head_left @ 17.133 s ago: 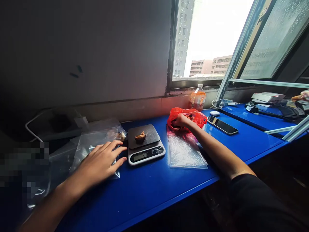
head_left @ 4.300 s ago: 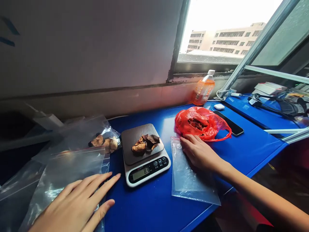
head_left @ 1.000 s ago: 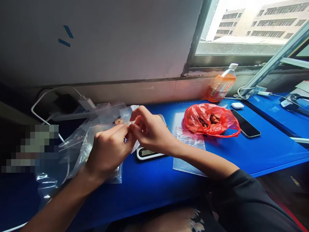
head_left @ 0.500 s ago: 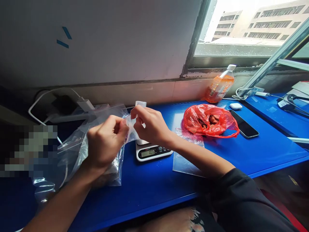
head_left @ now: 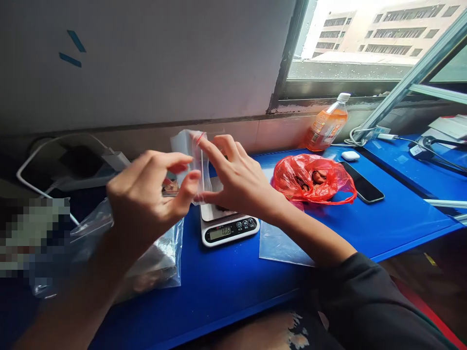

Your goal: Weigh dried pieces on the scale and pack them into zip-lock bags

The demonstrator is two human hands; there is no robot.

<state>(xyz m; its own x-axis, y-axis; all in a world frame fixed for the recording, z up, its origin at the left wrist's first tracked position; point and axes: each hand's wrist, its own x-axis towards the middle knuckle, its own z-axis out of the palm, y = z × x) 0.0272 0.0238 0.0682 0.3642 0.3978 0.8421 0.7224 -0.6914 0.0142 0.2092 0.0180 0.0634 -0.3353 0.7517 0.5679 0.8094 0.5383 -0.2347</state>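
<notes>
A clear zip bag with a red line along its mouth is upright between my two hands, above the kitchen scale. My left hand has its thumb and fingertips at the bag's left side, curled with a small gap between them. My right hand holds the other side, index finger at the mouth and thumb at the lower edge. The scale's display appears to read 10.6. Something dark lies on its plate, mostly hidden by my right hand.
A red plastic bag holds brown lumpy pieces. A flat clear bag lies beside the scale, and larger clear bags lie left. A phone, earphone case and orange drink bottle stand or lie at right.
The small bag has been raised and spread upright. My right hand's fingers have moved apart along its edge, and my left hand's fingers have loosened. The view has shifted slightly.
</notes>
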